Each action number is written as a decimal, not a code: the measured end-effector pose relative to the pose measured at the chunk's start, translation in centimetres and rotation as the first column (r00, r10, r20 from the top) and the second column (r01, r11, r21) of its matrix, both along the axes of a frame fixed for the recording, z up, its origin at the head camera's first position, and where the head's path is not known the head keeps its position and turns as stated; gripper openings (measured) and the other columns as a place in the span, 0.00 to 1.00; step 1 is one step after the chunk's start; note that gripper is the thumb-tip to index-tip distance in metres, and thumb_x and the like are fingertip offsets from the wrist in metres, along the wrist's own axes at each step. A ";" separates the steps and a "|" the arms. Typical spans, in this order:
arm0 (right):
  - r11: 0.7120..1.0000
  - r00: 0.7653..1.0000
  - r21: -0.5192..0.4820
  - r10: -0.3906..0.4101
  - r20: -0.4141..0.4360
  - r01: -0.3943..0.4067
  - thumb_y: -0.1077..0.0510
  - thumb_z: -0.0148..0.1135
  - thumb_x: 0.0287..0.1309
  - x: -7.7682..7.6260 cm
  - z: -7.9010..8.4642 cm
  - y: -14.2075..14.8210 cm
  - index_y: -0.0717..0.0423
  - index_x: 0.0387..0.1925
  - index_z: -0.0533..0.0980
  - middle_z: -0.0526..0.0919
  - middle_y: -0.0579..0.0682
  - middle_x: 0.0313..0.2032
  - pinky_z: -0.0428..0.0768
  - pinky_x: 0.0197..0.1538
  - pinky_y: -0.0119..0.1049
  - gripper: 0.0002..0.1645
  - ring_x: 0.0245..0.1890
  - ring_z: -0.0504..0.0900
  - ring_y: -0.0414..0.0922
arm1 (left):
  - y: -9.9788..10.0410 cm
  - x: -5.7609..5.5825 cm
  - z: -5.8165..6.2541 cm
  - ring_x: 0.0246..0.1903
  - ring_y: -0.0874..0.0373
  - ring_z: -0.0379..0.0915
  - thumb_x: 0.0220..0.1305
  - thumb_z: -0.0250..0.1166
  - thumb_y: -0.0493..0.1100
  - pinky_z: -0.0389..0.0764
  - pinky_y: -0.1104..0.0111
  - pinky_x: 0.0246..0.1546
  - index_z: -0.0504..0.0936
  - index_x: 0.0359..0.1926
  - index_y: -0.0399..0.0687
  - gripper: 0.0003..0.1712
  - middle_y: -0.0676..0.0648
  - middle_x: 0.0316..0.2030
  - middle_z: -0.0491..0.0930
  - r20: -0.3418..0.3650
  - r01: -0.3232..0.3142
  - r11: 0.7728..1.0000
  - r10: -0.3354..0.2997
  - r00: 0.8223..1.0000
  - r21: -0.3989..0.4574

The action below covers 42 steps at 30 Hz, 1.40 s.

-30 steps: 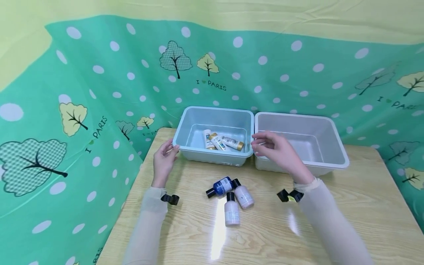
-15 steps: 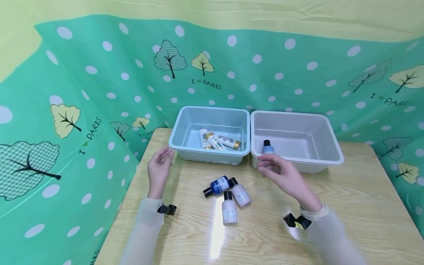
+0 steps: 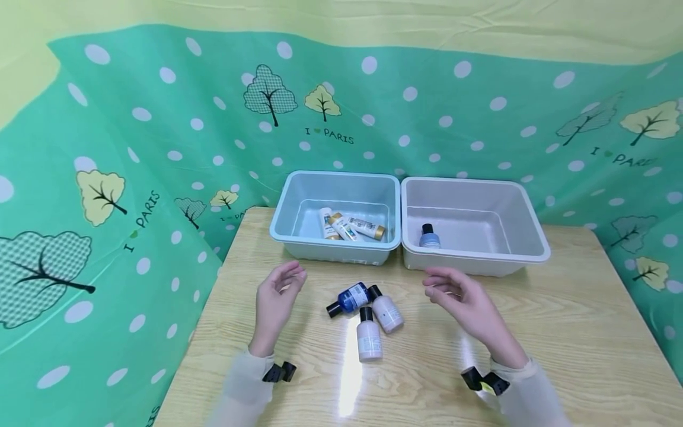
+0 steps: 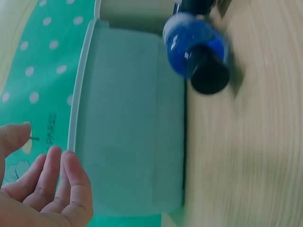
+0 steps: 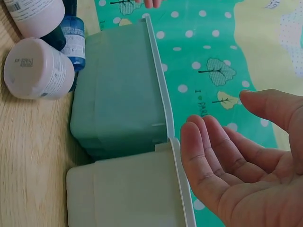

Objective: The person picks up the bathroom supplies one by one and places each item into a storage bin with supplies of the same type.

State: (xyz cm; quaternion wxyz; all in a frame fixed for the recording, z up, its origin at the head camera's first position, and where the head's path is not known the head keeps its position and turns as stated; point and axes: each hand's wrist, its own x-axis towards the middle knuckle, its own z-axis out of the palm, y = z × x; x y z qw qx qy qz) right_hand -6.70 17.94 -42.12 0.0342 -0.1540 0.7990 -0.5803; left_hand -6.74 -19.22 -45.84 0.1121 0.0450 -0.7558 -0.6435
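On the table lie a dark blue bottle (image 3: 353, 298) with a black cap and two pale pink bottles, one (image 3: 388, 313) touching the blue one and another (image 3: 369, 340) nearer the front. My left hand (image 3: 277, 302), fingers loosely bent and holding nothing, hovers left of the blue bottle. To the right of the bottles hangs my right hand (image 3: 464, 302), its fingers relaxed and apart from everything. Behind it, a light blue bottle (image 3: 429, 236) with a black cap is inside the grey bin (image 3: 520, 260). Several white tubes (image 3: 344, 227) with gold caps lie in the light blue bin (image 3: 283, 236).
Both bins stand side by side at the table's back edge. A green dotted cloth (image 3: 373, 107) hangs behind them and along the left. Wood tabletop (image 3: 576, 332) extends to the right and toward the front.
The light blue bottle has appeared in the grey bin, below where my right hand was. My right hand has drawn back from the bins; my left hand has left the light blue bin's rim.
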 end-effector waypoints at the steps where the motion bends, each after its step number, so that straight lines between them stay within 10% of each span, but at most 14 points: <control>1: 1.000 1.000 -0.001 -0.011 -0.007 0.011 0.63 0.63 0.68 0.0 -0.1 0.3 0.64 0.59 0.74 0.83 0.56 0.46 0.84 0.47 0.34 0.20 0.45 0.83 0.44 | 0.3 0.2 0.0 0.46 0.52 0.80 0.67 0.69 0.44 0.83 0.70 0.44 0.81 0.55 0.41 0.19 0.40 0.49 0.83 0.006 0.015 1.000 -0.015 1.000 0.002; 15: 0.969 0.971 -0.065 -0.239 0.013 0.240 0.63 0.61 0.69 -0.7 0.1 6.8 0.72 0.61 0.70 0.82 0.48 0.46 0.85 0.42 0.32 0.24 0.38 0.86 0.41 | 2.8 0.2 -0.6 0.48 0.52 0.80 0.65 0.71 0.48 0.84 0.63 0.45 0.83 0.55 0.46 0.20 0.43 0.50 0.83 0.012 0.168 0.981 -0.168 0.986 -0.096; 33: 0.725 0.710 0.049 -0.684 0.167 0.687 0.52 0.62 0.69 -2.9 -0.6 14.5 0.57 0.67 0.72 0.74 0.42 0.52 0.83 0.35 0.23 0.29 0.41 0.77 0.37 | 3.8 -1.7 -3.8 0.56 0.41 0.75 0.64 0.72 0.45 0.82 0.55 0.52 0.78 0.61 0.39 0.28 0.42 0.58 0.79 0.155 0.338 0.907 -0.307 0.939 -0.252; 38: 0.702 0.684 -0.035 -0.680 0.265 0.712 0.54 0.64 0.68 -3.5 -1.4 15.3 0.55 0.69 0.69 0.71 0.41 0.50 0.84 0.34 0.26 0.32 0.41 0.78 0.39 | 4.0 -2.0 -4.1 0.57 0.41 0.74 0.64 0.72 0.45 0.82 0.56 0.52 0.76 0.63 0.38 0.30 0.43 0.60 0.77 0.205 0.396 0.869 -0.347 0.915 -0.297; 42: 0.698 0.706 -0.165 -0.628 0.327 0.697 0.56 0.65 0.67 -4.0 -1.9 15.6 0.57 0.70 0.67 0.71 0.43 0.49 0.85 0.35 0.28 0.33 0.41 0.79 0.39 | 4.0 -2.2 -4.3 0.56 0.45 0.75 0.65 0.71 0.47 0.82 0.58 0.52 0.75 0.64 0.39 0.31 0.43 0.60 0.77 0.253 0.441 0.836 -0.372 0.893 -0.327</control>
